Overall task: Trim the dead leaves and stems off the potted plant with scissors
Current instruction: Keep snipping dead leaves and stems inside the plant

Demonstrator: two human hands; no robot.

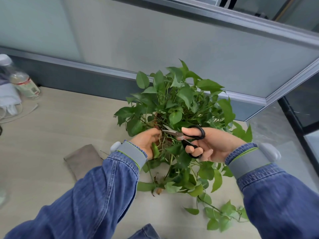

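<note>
A leafy green potted plant stands on the light wooden table, its pot hidden under the foliage. My right hand grips black-handled scissors, blades slightly apart and pointing left into the plant's base. My left hand pinches a thin stem right at the blade tips and also holds a curled green leaf against its palm. Brownish dead bits lie among leaves near the table's front. A long vine trails to the lower right.
A grey folded cloth lies left of my left wrist. A plastic bottle, white fabric and a cable sit at the far left. A frosted partition wall runs behind the table; the table's right edge is near the plant.
</note>
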